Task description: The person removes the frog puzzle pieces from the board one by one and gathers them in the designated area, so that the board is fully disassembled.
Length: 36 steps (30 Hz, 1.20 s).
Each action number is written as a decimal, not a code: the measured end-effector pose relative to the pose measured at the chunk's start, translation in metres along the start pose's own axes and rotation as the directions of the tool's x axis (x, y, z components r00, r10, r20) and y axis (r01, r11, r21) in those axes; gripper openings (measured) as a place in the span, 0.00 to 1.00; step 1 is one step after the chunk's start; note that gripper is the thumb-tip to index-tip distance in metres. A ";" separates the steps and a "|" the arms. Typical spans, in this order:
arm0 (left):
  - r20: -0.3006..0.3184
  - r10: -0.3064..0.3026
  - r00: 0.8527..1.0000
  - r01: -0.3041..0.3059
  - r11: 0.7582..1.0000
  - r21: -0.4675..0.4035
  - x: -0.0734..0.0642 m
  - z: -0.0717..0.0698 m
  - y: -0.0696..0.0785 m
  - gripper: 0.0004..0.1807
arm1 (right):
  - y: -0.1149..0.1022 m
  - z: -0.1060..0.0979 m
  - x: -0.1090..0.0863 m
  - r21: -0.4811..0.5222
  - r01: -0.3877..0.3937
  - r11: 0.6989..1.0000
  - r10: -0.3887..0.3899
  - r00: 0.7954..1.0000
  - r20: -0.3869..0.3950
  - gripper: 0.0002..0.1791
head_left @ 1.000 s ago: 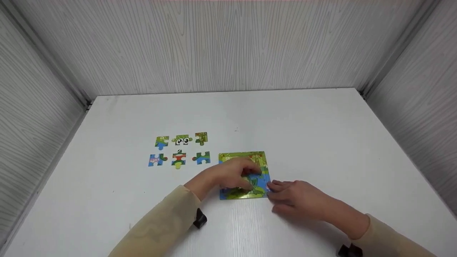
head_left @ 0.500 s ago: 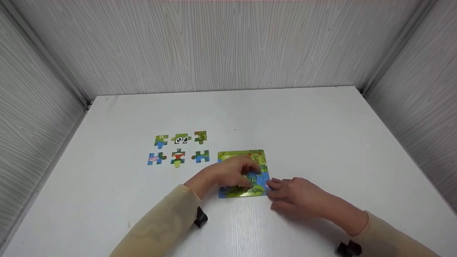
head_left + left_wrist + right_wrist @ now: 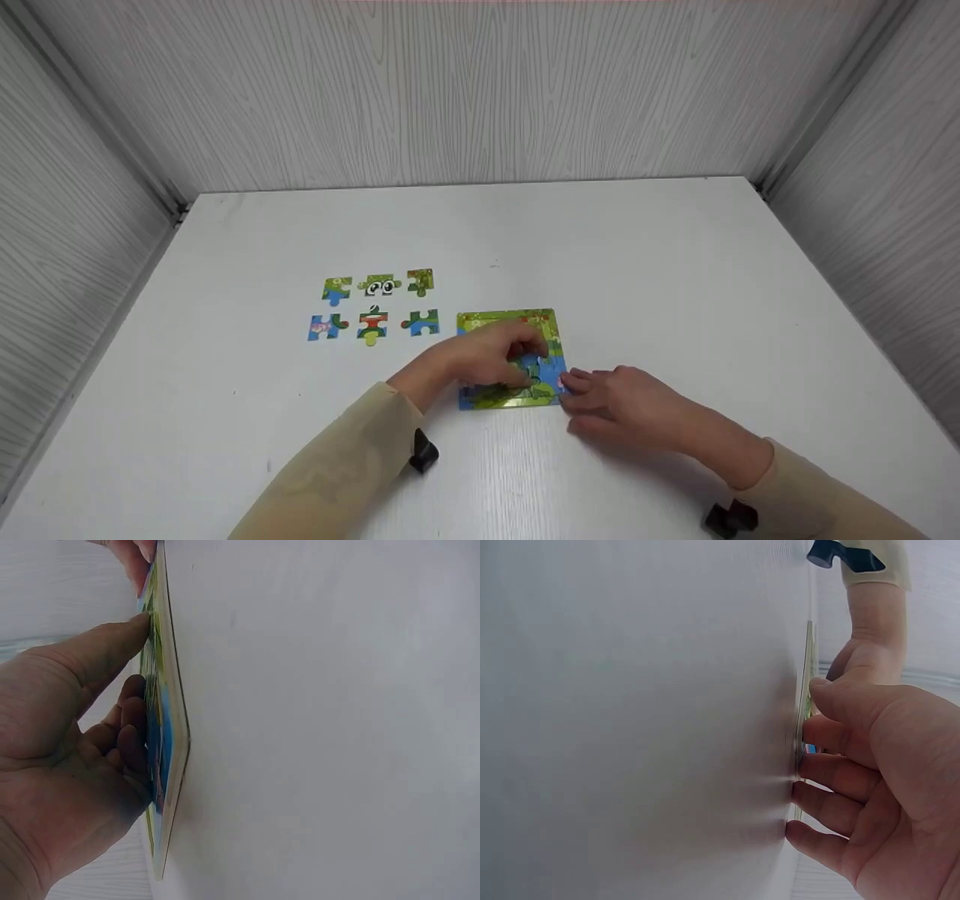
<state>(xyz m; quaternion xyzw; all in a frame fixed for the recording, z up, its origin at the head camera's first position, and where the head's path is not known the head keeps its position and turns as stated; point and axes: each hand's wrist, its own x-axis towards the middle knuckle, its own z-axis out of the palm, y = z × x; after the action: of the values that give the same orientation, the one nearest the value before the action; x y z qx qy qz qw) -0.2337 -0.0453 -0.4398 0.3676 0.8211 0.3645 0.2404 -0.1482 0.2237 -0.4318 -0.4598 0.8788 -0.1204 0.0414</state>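
Observation:
A small picture puzzle in a tray frame lies on the table. My left hand bends over it, thumb and fingers curled down around a blue-green puzzle piece in the tray. In the left wrist view the thumb touches the puzzle's face while the other fingers curl onto it. Much of the puzzle is hidden beneath this hand. My right hand rests on the table at the tray's right edge, fingertips touching its lower right corner. The right wrist view shows those fingers spread and loosely bent, gripping nothing.
Several loose puzzle pieces lie in two rows left of the tray, among them one with eyes and one with a red band. White wood-grain panels enclose the table at the back and sides.
The whole scene shifts slightly upward in the head view. Both hands stay almost where they were on the puzzle, the left fingers moving only slightly. The loose pieces are unmoved.

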 end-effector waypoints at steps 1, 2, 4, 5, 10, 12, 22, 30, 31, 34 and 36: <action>-0.001 0.000 1.000 0.000 1.000 0.001 0.000 0.000 0.000 0.20 | 0.000 0.000 0.000 0.005 -0.003 1.000 0.003 1.000 0.001 0.16; -0.001 0.000 1.000 0.000 1.000 0.002 0.000 0.000 0.001 0.20 | -0.001 -0.001 0.000 0.009 -0.006 1.000 0.006 1.000 0.001 0.16; -0.002 -0.001 1.000 0.001 1.000 0.001 0.000 0.000 0.001 0.20 | -0.001 -0.001 0.000 0.022 -0.014 1.000 0.014 1.000 0.004 0.17; -0.001 -0.004 1.000 0.004 1.000 0.000 0.000 0.000 0.001 0.19 | -0.001 -0.002 -0.001 0.025 -0.015 1.000 0.015 1.000 0.003 0.17; -0.003 -0.013 1.000 0.013 0.999 -0.036 -0.001 0.001 -0.001 0.19 | -0.002 -0.002 -0.002 0.037 -0.021 0.999 0.021 1.000 0.005 0.17; -0.008 -0.018 1.000 0.017 0.998 -0.061 -0.001 0.001 -0.002 0.19 | -0.003 -0.001 -0.002 0.032 -0.019 0.999 0.019 1.000 0.005 0.16; -0.074 -0.064 0.995 0.052 0.986 -0.162 -0.003 -0.005 -0.004 0.19 | -0.002 -0.001 -0.001 0.024 -0.034 0.999 0.034 0.999 -0.001 0.17; -0.118 -0.063 0.991 0.037 0.977 -0.212 -0.003 -0.005 -0.004 0.20 | -0.003 0.000 0.000 0.039 -0.057 0.998 0.056 0.998 0.017 0.18; -0.124 -0.062 0.990 0.035 0.977 -0.211 -0.003 -0.005 -0.003 0.20 | -0.003 0.000 0.000 0.036 -0.058 0.998 0.058 0.998 0.022 0.18; -0.144 -0.074 0.987 0.045 0.980 -0.194 -0.004 -0.006 0.000 0.20 | -0.003 -0.001 0.000 0.023 -0.050 0.998 0.050 0.998 0.024 0.18; -0.156 -0.077 0.985 0.047 0.981 -0.189 -0.005 -0.007 0.002 0.21 | -0.003 -0.002 0.000 0.020 -0.051 0.998 0.051 0.998 0.026 0.17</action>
<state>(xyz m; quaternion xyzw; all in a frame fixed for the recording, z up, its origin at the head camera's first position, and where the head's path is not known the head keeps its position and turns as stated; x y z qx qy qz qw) -0.2344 -0.0511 -0.4334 0.2870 0.8118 0.4600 0.2167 -0.1464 0.2227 -0.4291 -0.4383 0.8884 -0.1224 0.0602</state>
